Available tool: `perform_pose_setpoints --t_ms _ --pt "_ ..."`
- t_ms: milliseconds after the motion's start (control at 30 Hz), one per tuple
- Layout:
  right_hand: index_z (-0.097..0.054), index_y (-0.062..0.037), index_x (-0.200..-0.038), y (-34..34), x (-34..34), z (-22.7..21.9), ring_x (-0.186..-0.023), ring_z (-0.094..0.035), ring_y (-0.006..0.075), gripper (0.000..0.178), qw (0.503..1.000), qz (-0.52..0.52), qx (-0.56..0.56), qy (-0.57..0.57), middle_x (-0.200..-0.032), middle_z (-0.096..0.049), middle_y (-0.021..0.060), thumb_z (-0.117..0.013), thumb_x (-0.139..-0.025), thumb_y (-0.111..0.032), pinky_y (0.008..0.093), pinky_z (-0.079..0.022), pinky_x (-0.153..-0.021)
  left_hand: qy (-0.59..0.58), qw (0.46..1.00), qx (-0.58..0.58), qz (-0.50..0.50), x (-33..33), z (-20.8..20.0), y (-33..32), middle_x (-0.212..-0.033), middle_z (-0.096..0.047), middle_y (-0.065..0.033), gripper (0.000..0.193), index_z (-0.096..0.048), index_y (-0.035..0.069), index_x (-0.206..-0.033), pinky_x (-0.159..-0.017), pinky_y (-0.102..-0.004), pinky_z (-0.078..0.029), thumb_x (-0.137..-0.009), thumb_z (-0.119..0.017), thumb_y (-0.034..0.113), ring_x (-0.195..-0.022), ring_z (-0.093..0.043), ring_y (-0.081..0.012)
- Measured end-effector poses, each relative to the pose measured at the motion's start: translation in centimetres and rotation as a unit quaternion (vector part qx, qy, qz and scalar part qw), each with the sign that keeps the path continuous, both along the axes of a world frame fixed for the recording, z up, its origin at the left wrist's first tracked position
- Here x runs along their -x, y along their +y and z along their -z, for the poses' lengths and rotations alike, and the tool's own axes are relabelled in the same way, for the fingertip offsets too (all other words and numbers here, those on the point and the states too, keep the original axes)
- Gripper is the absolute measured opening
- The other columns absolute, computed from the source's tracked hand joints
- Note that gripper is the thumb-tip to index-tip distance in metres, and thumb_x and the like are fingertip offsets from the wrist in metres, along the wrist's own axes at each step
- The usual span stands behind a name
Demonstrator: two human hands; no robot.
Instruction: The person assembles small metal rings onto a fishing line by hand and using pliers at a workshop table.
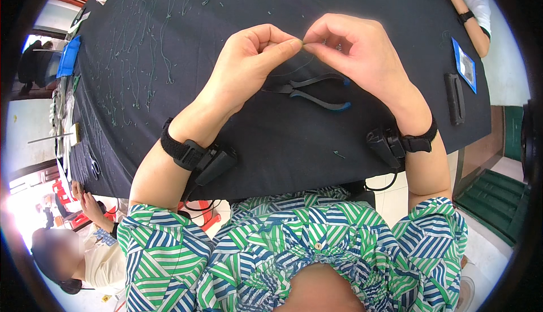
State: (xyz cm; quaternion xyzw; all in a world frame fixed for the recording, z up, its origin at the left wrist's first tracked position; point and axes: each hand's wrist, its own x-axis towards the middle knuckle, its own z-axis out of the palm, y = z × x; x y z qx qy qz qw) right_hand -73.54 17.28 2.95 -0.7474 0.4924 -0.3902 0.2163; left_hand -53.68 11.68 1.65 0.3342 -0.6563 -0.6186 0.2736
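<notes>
Above the black-clothed table, my left hand (249, 57) and my right hand (365, 49) meet at the fingertips, thumb and forefinger of each pinched together. A thin dark cord (308, 63) comes out from between them and curves down toward the cloth. The exact spot they grip is too small to make out. Small shiny bits (339, 46) show among the curled fingers of my right hand. Just below the hands lies a pair of pliers (294, 89) with dark, blue-tipped handles, its jaws pointing left. Neither hand touches it.
Several thin green cords (138, 46) lie spread over the table's left side. At the right are a blue-edged packet (465, 66) and a black case (454, 98). Scissors (94, 168) lie near the left edge. Another person's arm (466, 15) rests far right; another person's hand (93, 209) is lower left.
</notes>
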Motion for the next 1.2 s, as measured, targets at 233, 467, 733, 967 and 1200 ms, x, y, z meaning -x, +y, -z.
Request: perform_pose_setpoints --t_ms 233,467,733,967,1200 --pt "-0.062 -0.0025 -0.085 0.02 -0.03 -0.09 -0.064 -0.061 0.0175 0.009 0.999 -0.004 0.028 0.020 -0.076 -0.062 0.0087 -0.067 -0.081 -0.009 0.0276 -0.048 -0.059 -0.040 0.998 0.046 0.008 -0.21 0.28 -0.26 -0.079 -0.059 0.0058 0.017 -0.065 0.004 -0.096 -0.060 -0.0169 -0.036 -0.091 -0.065 0.020 -0.070 -0.047 -0.0002" --pt "-0.061 -0.0029 -0.085 -0.04 0.06 0.04 -0.065 -0.062 0.0183 0.009 0.999 -0.002 0.038 0.025 -0.077 -0.063 0.0091 -0.067 -0.081 -0.009 0.0277 -0.048 -0.059 -0.058 0.993 0.099 0.002 -0.18 0.06 -0.23 -0.078 -0.058 0.0053 0.017 -0.064 0.003 -0.094 -0.063 -0.0170 -0.037 -0.091 -0.066 0.019 -0.070 -0.048 -0.0006" --pt "-0.062 -0.0027 -0.085 -0.17 0.10 0.12 -0.065 -0.062 0.0186 0.009 0.998 -0.009 0.051 0.021 -0.078 -0.063 0.0094 -0.067 -0.081 -0.009 0.0276 -0.049 -0.059 -0.044 0.995 0.089 0.010 -0.18 -0.07 -0.24 -0.080 -0.059 0.0044 0.017 -0.063 0.002 -0.096 -0.064 -0.0170 -0.038 -0.091 -0.065 0.019 -0.072 -0.049 -0.0009" --pt "-0.064 -0.0038 -0.094 0.00 0.25 -0.59 -0.066 -0.062 0.0135 0.011 0.999 -0.013 -0.036 -0.017 -0.083 -0.066 0.0065 -0.065 -0.084 -0.008 0.0270 -0.049 -0.060 -0.033 0.995 0.089 0.004 -0.26 -0.12 -0.15 -0.081 -0.059 0.0047 0.018 -0.062 0.002 -0.098 -0.063 -0.0164 -0.037 -0.093 -0.062 0.019 -0.072 -0.049 -0.0003" --pt "-0.057 -0.0028 -0.113 -0.06 0.69 -0.11 -0.070 -0.064 0.0107 0.024 0.975 -0.041 -0.155 -0.151 -0.102 -0.066 0.0069 -0.057 -0.090 -0.008 0.0217 -0.049 -0.059 -0.001 0.999 0.024 -0.023 0.00 -0.37 -0.11 -0.075 -0.052 0.0089 0.016 -0.062 0.004 -0.098 -0.054 -0.0162 -0.028 -0.093 -0.061 0.019 -0.063 -0.038 0.0014"
